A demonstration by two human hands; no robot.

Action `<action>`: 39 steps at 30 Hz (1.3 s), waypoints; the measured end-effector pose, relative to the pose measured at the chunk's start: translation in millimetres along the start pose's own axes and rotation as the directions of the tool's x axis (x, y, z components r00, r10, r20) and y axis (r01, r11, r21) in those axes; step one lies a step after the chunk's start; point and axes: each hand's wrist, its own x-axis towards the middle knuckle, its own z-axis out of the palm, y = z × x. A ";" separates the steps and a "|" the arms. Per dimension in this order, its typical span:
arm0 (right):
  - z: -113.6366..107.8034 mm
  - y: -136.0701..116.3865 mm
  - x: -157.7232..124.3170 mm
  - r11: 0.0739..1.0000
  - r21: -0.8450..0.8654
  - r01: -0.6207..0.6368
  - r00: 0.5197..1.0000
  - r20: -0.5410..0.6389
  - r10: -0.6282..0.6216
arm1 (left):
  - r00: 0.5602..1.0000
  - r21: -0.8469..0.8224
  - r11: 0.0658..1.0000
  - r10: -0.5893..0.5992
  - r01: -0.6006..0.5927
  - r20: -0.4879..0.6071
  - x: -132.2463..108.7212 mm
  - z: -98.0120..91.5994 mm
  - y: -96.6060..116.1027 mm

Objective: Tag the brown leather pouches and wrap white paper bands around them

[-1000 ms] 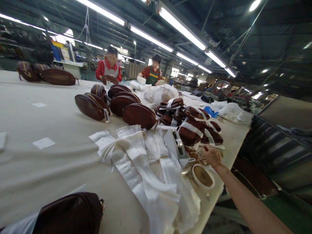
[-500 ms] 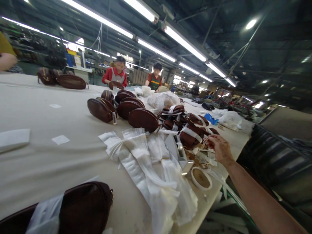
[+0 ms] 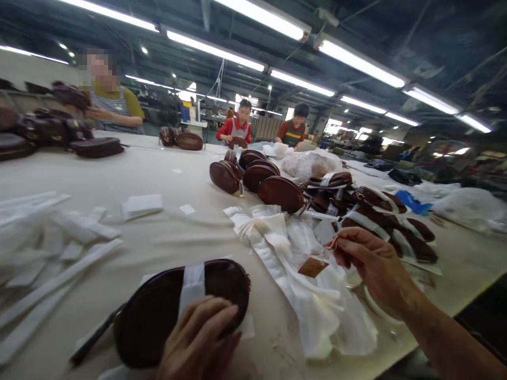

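Note:
My left hand (image 3: pixel 196 343) rests on a dark brown leather pouch (image 3: pixel 158 309) with a white strip wrapped over it, at the near edge of the table; its fingers curl over the pouch's rim. My right hand (image 3: pixel 370 261) is raised above a heap of white wrapping strips (image 3: pixel 285 248), fingers pinched on a thin string from which a small brown tag (image 3: pixel 312 267) dangles. Beyond the right hand lies a pile of wrapped brown pouches (image 3: pixel 372 211).
More brown pouches (image 3: pixel 253 177) stand in a row mid-table. Loose white strips (image 3: pixel 51 248) lie at the left. A seated person (image 3: pixel 106 100) works at the far left, with two others (image 3: pixel 237 124) at the far end. Clear plastic bags (image 3: pixel 467 203) lie at right on the cloth-covered table (image 3: pixel 130 169).
The view swung left. My right hand lifted from the pouch pile with a tag on a string. My left hand came into view on the near pouch.

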 end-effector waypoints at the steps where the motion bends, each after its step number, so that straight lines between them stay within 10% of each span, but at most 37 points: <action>1: 12.7 1.0 -5.7 1.000 0.013 -0.012 0.999 0.052 0.011 | 0.999 -0.113 0.992 -0.050 0.049 -0.001 13.4 1.2 5.9; 10: 81.6 3.0 -40.5 0.998 0.038 -0.049 0.949 0.315 0.035 | 0.779 -0.586 0.527 -0.519 0.616 0.352 70.4 19.4 30.4; 22: 108.0 20.8 -56.9 0.997 0.058 0.044 0.918 0.393 -0.063 | 0.614 -0.559 0.299 -0.572 0.774 0.544 73.0 -28.4 29.4; 29: 121.3 26.9 -63.2 0.985 -0.002 0.171 0.894 0.420 -0.154 | 0.679 -0.309 0.623 -0.532 0.718 0.506 85.6 -57.5 28.6; 39: 127.2 41.7 -69.9 0.962 0.005 0.272 0.794 0.564 -0.227 | 0.513 -0.503 0.176 -0.527 0.846 0.678 89.0 -65.0 22.4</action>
